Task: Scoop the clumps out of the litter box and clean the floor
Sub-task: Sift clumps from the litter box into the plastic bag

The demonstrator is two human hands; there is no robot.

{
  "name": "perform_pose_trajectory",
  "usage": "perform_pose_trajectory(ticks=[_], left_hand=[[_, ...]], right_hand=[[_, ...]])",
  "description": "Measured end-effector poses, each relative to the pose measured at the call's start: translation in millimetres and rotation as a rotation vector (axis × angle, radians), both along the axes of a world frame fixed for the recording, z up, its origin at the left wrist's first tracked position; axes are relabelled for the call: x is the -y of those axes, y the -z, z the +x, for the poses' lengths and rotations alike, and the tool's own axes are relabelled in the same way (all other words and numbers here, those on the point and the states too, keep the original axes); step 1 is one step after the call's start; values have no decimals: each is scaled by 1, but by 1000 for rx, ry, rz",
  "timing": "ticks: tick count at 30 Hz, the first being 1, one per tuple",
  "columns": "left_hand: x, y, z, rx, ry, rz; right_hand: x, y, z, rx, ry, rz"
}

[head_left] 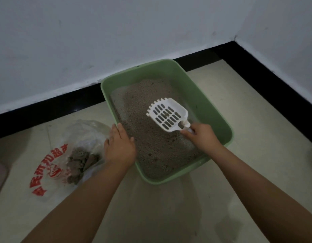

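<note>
Both forearms are bare to the frame's edge, and the hands (pixel 119 148) carry no gloves.

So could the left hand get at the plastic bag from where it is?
Probably yes: the left hand rests on the litter box rim right beside the plastic bag, with nothing between them.

Litter box (pixel 211 109) against the wall (pixel 81 41), bag (pixel 78 148) of clumps (pixel 81 160) on its left
</note>
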State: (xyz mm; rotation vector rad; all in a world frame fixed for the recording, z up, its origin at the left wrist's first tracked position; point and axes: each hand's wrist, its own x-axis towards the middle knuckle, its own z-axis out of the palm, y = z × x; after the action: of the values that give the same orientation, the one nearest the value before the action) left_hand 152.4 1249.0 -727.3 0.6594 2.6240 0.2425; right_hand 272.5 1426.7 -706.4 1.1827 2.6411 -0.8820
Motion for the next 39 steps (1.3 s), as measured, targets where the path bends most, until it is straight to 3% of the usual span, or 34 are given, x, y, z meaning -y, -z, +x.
perform_pose_trajectory(ticks=[9,13,15,17,21,23,25,36,39], left_hand=[[63,-14,-37,-78,192,184],[122,-15,-67,-219,-43,51],[150,-16,-72,-156,-291,-31],[170,-19,-72,31,-508,-34],[189,-12,-68,311,-681,139],[194,-6,-69,320,-705,206],[198,-5,-69,313,-712,232],[202,-2,-72,390,-737,297],[199,-1,-70,408,-716,288]], right_hand=[[29,-9,-10,-86,-83,-15],[66,-15,-33,-211,-146,-102],[87,-17,-46,-206,-233,-120],[111,-21,-58,-173,-368,-82],[151,-16,-83,-34,-583,111],[169,-7,-89,-18,-732,416],[180,-1,-96,-42,-776,525],[172,8,-84,-10,-821,571],[163,16,-82,-107,-774,614]])
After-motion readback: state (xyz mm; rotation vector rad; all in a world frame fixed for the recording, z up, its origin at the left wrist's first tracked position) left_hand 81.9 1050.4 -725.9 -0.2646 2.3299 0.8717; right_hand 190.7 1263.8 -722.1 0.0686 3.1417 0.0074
